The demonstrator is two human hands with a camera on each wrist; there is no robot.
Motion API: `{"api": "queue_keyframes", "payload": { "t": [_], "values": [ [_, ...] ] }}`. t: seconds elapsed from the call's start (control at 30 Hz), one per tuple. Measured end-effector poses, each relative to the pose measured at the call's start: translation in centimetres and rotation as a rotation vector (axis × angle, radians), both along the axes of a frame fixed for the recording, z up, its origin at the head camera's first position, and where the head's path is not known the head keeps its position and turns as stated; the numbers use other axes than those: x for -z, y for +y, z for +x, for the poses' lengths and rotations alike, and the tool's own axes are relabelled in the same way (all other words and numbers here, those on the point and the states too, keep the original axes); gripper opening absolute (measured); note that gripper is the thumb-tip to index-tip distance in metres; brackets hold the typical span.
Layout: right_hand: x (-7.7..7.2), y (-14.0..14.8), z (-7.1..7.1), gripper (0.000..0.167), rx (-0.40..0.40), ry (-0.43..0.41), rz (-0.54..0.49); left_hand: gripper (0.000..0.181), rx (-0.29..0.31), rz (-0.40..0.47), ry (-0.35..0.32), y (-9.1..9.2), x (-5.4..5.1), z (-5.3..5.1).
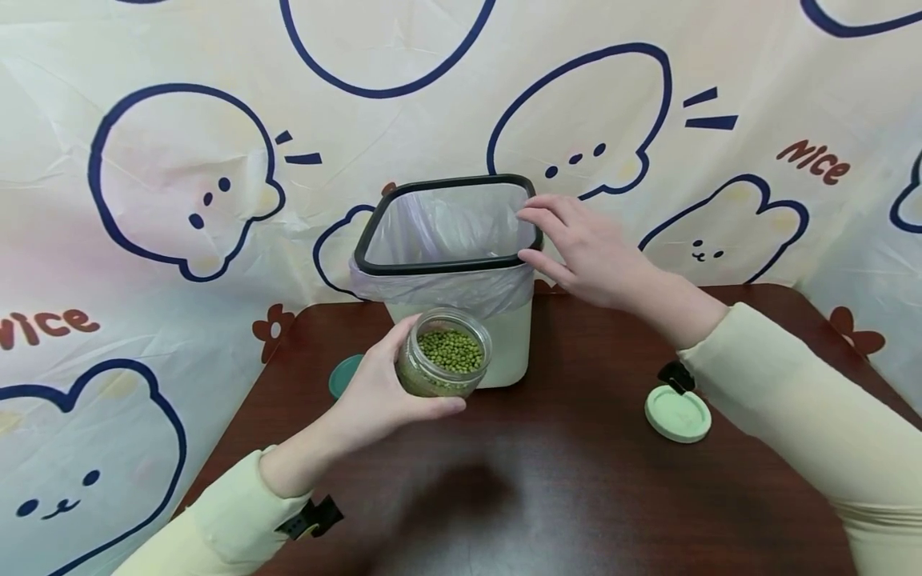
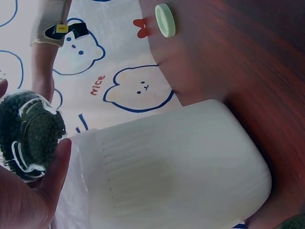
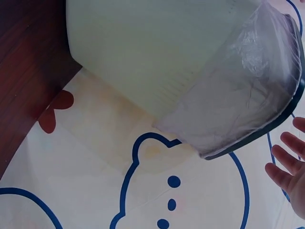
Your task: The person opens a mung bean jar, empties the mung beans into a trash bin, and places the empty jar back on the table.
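My left hand point(image 1: 374, 396) grips a clear open jar of green beans point(image 1: 450, 352) in front of the bin, tilted so its mouth faces the camera. In the left wrist view the jar point(image 2: 33, 136) is at the left edge, above the thumb. The white bin point(image 1: 511, 344) has a black rim point(image 1: 446, 266) and a translucent liner point(image 1: 461, 224) folded over its edge. At the rim's right side is my right hand point(image 1: 591, 252), fingers spread and slightly bent, holding nothing visible; the right wrist view shows these fingers point(image 3: 283, 162) beside the rim.
A light green lid point(image 1: 678, 414) lies on the dark wooden table point(image 1: 569, 480) at the right. Part of a teal round item point(image 1: 344, 374) shows behind my left hand. A patterned sheet point(image 1: 202, 320) hangs behind the table and along its sides.
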State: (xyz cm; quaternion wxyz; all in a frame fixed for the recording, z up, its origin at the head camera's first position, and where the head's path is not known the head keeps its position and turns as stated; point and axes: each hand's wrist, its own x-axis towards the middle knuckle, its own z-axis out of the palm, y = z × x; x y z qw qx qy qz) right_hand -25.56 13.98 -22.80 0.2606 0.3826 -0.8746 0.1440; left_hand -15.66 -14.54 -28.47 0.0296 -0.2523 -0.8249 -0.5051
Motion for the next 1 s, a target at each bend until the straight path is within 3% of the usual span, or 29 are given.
{"api": "queue_keyframes", "payload": {
  "t": [0.23,0.43,1.0],
  "values": [
    [0.4,-0.9,-0.4,0.048,-0.029,-0.009,0.027,0.083,-0.019,0.007,0.001,-0.8,0.0,-0.2],
    [0.6,-1.5,-0.6,0.05,-0.036,-0.029,0.051,0.084,-0.076,-0.031,-0.002,-1.3,-0.3,-0.1],
    [0.0,-3.5,-1.5,0.067,0.112,-0.221,0.152,0.082,-0.094,-0.056,0.012,-2.1,-0.5,0.0]
  ]
}}
